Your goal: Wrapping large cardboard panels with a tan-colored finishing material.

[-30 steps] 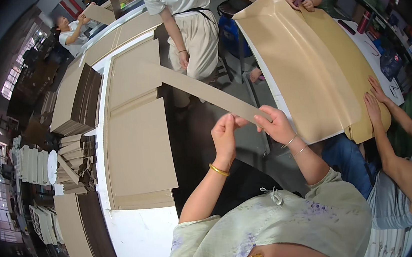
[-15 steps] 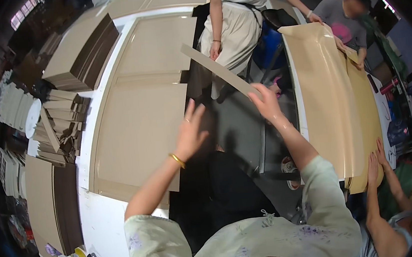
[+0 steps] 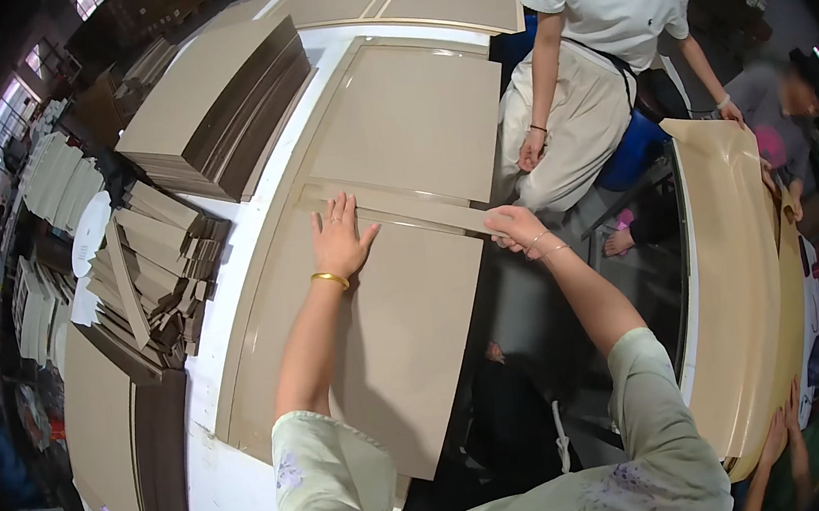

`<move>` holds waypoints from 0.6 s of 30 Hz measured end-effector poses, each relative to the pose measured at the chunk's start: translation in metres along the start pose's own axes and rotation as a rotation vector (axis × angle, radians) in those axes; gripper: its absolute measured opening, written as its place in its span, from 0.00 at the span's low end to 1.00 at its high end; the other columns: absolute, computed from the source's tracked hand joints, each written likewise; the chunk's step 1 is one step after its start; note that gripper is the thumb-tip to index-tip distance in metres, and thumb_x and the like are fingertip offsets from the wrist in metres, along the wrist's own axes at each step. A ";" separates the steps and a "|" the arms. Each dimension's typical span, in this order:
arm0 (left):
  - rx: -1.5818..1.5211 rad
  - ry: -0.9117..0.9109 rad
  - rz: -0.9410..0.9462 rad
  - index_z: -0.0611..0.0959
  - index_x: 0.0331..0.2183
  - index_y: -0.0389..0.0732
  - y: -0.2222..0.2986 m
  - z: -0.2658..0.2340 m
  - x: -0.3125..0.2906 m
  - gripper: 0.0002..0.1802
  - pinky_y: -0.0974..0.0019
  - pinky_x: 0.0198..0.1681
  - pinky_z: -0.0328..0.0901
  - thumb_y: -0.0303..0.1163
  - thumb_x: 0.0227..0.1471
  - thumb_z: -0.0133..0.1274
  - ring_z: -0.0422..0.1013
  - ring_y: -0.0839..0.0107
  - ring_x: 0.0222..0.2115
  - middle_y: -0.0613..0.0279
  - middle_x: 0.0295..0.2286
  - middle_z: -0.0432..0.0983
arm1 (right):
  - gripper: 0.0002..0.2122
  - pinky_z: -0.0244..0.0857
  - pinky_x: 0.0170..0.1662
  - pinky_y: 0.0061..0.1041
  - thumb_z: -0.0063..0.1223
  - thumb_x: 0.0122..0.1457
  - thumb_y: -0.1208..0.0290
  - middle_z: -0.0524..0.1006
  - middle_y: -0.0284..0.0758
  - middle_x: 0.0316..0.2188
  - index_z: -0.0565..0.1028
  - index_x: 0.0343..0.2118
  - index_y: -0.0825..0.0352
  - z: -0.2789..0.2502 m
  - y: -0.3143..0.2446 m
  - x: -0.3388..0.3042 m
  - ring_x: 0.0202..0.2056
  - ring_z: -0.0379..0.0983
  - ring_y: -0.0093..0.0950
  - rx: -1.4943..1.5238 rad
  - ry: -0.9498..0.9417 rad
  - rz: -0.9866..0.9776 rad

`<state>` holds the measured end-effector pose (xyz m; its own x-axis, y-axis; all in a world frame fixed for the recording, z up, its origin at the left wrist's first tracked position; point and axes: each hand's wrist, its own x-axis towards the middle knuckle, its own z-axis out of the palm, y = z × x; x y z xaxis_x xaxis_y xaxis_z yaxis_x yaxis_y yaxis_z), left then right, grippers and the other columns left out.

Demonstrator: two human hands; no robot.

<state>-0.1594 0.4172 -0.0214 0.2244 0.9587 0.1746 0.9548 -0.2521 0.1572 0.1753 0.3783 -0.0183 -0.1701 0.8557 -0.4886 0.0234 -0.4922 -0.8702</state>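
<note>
Cardboard strip (image 3: 425, 214), plain-faced, sits in right fingers (image 3: 500, 223).

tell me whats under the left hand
The left hand lies flat, fingers over the narrow brown strip, palm over the nearer brown board. Strip and board both show around it; whatever lies directly beneath the palm and fingers is covered.

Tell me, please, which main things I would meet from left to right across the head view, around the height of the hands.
Loose cardboard strips, left hand, narrow strip between the hands, right hand, blue drum-shaped thing, tan sheet.
</note>
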 end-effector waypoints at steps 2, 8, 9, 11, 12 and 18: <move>0.006 0.055 -0.024 0.62 0.55 0.39 -0.002 0.005 0.002 0.39 0.51 0.60 0.42 0.56 0.50 0.44 0.47 0.58 0.59 0.55 0.57 0.53 | 0.14 0.42 0.12 0.12 0.53 0.55 0.65 0.71 0.31 0.23 0.69 0.41 0.65 0.006 0.007 0.011 0.13 0.53 0.11 0.004 0.080 -0.004; 0.067 0.000 -0.098 0.63 0.54 0.37 -0.008 -0.013 0.011 0.42 0.50 0.60 0.42 0.59 0.47 0.45 0.49 0.58 0.58 0.53 0.57 0.54 | 0.08 0.44 0.12 0.12 0.50 0.56 0.64 0.68 0.28 0.20 0.68 0.32 0.62 0.025 0.011 0.031 0.12 0.52 0.12 0.232 0.213 0.102; 0.042 -0.012 -0.091 0.63 0.54 0.35 -0.011 -0.016 0.013 0.43 0.50 0.60 0.42 0.60 0.47 0.45 0.49 0.58 0.58 0.53 0.57 0.54 | 0.07 0.46 0.13 0.13 0.49 0.55 0.65 0.70 0.28 0.22 0.68 0.31 0.61 0.029 0.008 0.032 0.16 0.59 0.13 0.200 0.205 0.108; 0.050 0.030 -0.098 0.61 0.55 0.35 -0.025 -0.002 0.015 0.45 0.51 0.60 0.41 0.61 0.46 0.44 0.48 0.58 0.59 0.52 0.57 0.53 | 0.08 0.52 0.16 0.16 0.49 0.55 0.64 0.71 0.29 0.25 0.69 0.33 0.62 0.051 0.004 0.035 0.21 0.63 0.15 0.122 0.259 0.071; 0.059 0.065 -0.101 0.60 0.56 0.35 -0.031 0.006 0.015 0.47 0.52 0.61 0.40 0.63 0.46 0.43 0.46 0.58 0.59 0.52 0.57 0.51 | 0.08 0.58 0.19 0.18 0.49 0.55 0.64 0.73 0.29 0.27 0.70 0.34 0.62 0.057 0.004 0.033 0.26 0.68 0.17 0.048 0.314 0.040; 0.025 0.064 -0.114 0.59 0.56 0.35 -0.023 0.007 0.018 0.47 0.52 0.61 0.39 0.62 0.46 0.45 0.45 0.58 0.60 0.52 0.58 0.50 | 0.23 0.58 0.48 0.36 0.51 0.53 0.52 0.71 0.33 0.44 0.69 0.46 0.63 0.047 0.020 0.044 0.46 0.64 0.33 0.413 0.233 -0.038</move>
<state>-0.1760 0.4414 -0.0291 0.1023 0.9705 0.2184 0.9782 -0.1381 0.1553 0.1220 0.3988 -0.0547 0.0634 0.8643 -0.4990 -0.3806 -0.4413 -0.8126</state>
